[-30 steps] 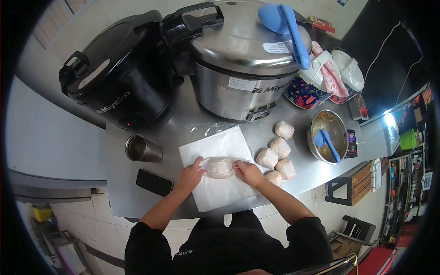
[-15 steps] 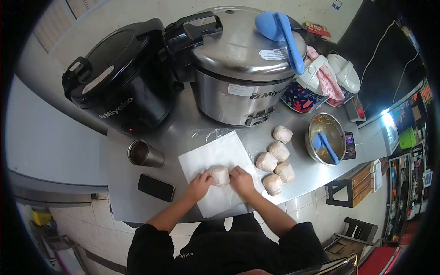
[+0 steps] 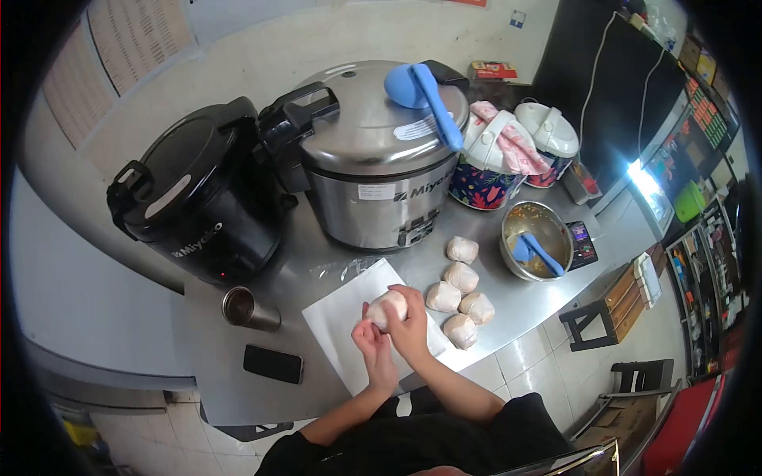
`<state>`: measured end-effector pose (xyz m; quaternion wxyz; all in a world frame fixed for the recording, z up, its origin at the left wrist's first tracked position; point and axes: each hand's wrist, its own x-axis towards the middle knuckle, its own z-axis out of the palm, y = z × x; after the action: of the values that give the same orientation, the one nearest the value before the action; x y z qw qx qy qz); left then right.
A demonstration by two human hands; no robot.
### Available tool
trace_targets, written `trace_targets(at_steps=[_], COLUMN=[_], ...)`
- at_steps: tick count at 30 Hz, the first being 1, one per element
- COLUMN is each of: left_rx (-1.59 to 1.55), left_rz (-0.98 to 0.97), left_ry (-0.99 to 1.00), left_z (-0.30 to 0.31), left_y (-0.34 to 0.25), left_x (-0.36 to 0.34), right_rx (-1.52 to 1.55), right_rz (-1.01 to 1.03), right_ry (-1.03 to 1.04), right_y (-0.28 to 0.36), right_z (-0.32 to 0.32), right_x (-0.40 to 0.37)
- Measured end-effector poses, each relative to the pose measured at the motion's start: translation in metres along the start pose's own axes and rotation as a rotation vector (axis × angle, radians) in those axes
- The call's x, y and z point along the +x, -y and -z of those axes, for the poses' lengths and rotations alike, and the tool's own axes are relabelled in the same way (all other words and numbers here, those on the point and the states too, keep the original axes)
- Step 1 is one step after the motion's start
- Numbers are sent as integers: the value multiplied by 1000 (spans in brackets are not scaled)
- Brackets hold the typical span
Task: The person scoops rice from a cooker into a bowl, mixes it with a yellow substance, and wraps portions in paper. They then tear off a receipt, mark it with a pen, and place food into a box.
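Note:
A round paper-wrapped bundle (image 3: 387, 310) is held up over the white paper sheets (image 3: 333, 317). My right hand (image 3: 408, 324) wraps around its right side, fingers over the top. At the lower left of the bundle my left hand (image 3: 373, 343) is closed, its curled fingers against the wrapping. What the bundle contains is hidden by the paper. Just right of the sheets sit several similar wrapped bundles (image 3: 461, 278) in a loose cluster.
Behind stand a steel rice cooker (image 3: 373, 206) and a black cooker (image 3: 214, 214). A steel bowl (image 3: 508, 266) with a blue spoon (image 3: 540, 254) is at the right. A metal tumbler (image 3: 258, 313) and a phone (image 3: 274, 363) lie left. Patterned containers (image 3: 480, 186) stand at the back right.
The bundle has been lifted off the paper and tilted. My right hand has moved over it, while my left has shifted to its lower left. The camera view has also shifted.

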<state>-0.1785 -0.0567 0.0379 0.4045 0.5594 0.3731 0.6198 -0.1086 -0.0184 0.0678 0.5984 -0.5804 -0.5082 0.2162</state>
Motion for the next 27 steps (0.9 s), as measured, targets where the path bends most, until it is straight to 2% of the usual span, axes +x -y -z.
trace_targets(at_steps=[1,2,4,6,8,10,11,12,13,14,16,17,19,20,22,23,24,25,26,27], left_rx=[-305,-609,-543,-488,-484,-457,-454,-393,-327,-319,-301,-292,310,316,1000,1361,1461,1462,1554,1680], left_rz=[123,248,243,307,360,603,617,705,790,798,797,790,820,808,671,461,341,294,-121,281], left_ry=[-51,-104,-13,76,64,-1,11,-101,-215,-209,52,55,210,211,483,451,364,253,314,258], left_z=[-7,-12,-10,-11,-15,-18,-21,-26,-32,-30,-16,-19,-28,-33,-48,-51,-42,-48,2,-49], left_y=[-18,-34,-47,-38,-29,-24,-17,-6,6,22,55,59,63,64,67,78,94,79,139,92], left_x=[6,11,20,16,7,-3,-10,-16,-22,-26,-24,-21,-12,-12,-10,-19,-22,-21,-27,-11], right_rx=[6,-3,79,86,-19,-89,-183,-272,-320,-316,-610,-581,-475,-387,-265,-277,-278,-283,-313,-358], right_rz=[73,75,160,146,19,23,-152,-325,-531,-542,-130,-130,-80,-32,-146,-142,-280,-422,-429,-499], right_ry=[21,16,36,-22,-8,-52,41,137,326,322,357,370,307,253,128,92,90,64,38,40], right_y=[30,33,37,30,18,-5,-11,-10,-10,-21,-52,-36,-39,-44,-58,-59,-55,-55,-71,-74], right_z=[7,8,10,12,16,16,20,26,35,41,55,78,139,179,268,316,370,421,470,517], right_x=[4,1,-2,-6,-12,-21,-24,-24,-22,-30,-46,-43,-46,-50,-73,-86,-101,-121,-146,-165])
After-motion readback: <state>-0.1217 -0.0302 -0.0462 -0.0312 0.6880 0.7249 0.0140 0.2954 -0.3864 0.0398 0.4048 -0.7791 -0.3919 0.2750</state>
